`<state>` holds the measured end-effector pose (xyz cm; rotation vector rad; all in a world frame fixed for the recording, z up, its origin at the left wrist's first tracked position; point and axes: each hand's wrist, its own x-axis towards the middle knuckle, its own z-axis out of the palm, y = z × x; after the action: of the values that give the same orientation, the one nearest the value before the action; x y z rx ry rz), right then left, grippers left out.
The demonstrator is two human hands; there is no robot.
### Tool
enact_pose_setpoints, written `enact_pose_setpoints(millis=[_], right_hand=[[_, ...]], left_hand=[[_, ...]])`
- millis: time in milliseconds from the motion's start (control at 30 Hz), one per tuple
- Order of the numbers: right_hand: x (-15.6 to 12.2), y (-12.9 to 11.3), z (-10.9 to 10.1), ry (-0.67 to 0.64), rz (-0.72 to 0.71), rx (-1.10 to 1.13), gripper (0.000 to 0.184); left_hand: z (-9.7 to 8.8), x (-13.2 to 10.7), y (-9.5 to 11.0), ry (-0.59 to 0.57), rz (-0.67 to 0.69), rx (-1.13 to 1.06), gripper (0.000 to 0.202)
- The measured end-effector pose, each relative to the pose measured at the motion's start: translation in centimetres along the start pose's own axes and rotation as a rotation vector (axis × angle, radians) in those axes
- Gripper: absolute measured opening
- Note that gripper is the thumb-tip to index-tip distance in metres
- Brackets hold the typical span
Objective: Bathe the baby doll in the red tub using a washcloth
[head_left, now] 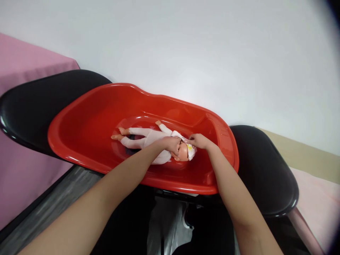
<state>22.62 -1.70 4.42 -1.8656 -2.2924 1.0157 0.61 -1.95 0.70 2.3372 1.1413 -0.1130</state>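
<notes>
A baby doll [154, 136] in a whitish long-sleeved suit lies on its back in a red baby bathtub [79, 117], feet to the left, head to the right. On its head sits a white cap [190, 152] with a yellow print. My left hand [172, 143] is closed against the doll's face and neck; its fingertips are partly hidden. My right hand [198, 140] pinches the far edge of the cap between thumb and fingers. The doll's far arm stretches out toward the tub wall, and its near arm is partly behind my left forearm.
The tub rests across two black stools or chair seats, the left seat [39, 102] and the right seat [262, 170]. A pink-covered surface [32, 56] stands at the left. A pale wall [199, 53] rises behind. Light pink cloth [316, 198] shows at the right.
</notes>
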Motion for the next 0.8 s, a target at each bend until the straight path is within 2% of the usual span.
enact_pose_setpoints(millis=[133, 267, 333, 400, 500, 567, 633, 733, 800], right_hand=[[-0.1, -0.1, 0.1, -0.016, -0.005, 0.114, 0.028], [-0.1, -0.5, 0.2, -0.04, 0.004, 0.213, 0.015], [-0.1, -0.6, 0.4, -0.076, -0.005, 0.247, 0.015], [-0.1, -0.5, 0.5, -0.114, 0.001, 0.266, 0.017], [-0.3, -0.5, 0.6, -0.09, -0.017, 0.22, 0.02], [-0.3, -0.6, 0.6, -0.034, -0.095, 0.137, 0.034], [-0.2, -0.8, 0.7, -0.008, -0.214, 0.024, 0.058], [0.2, -0.8, 0.9, -0.131, -0.371, -0.071, 0.094], [0.5, -0.7, 1.1, -0.238, -0.378, -0.047, 0.111]], left_hand=[[0.0, 0.2, -0.3, -0.002, -0.011, 0.03, 0.082], [-0.6, -0.3, 0.0, 0.003, -0.022, 0.113, 0.073], [-0.7, -0.4, -0.1, 0.011, -0.041, 0.146, 0.07], [-0.5, -0.4, -0.3, 0.018, -0.038, 0.15, 0.074], [-0.1, -0.1, -0.9, 0.009, 0.001, 0.131, 0.083], [0.1, 0.0, -1.0, 0.006, 0.005, 0.116, 0.083], [0.2, 0.0, -0.9, 0.005, -0.009, 0.094, 0.082], [0.0, -0.1, -0.6, -0.027, -0.01, 0.067, 0.072], [0.0, -0.1, -0.5, -0.034, -0.021, 0.054, 0.071]])
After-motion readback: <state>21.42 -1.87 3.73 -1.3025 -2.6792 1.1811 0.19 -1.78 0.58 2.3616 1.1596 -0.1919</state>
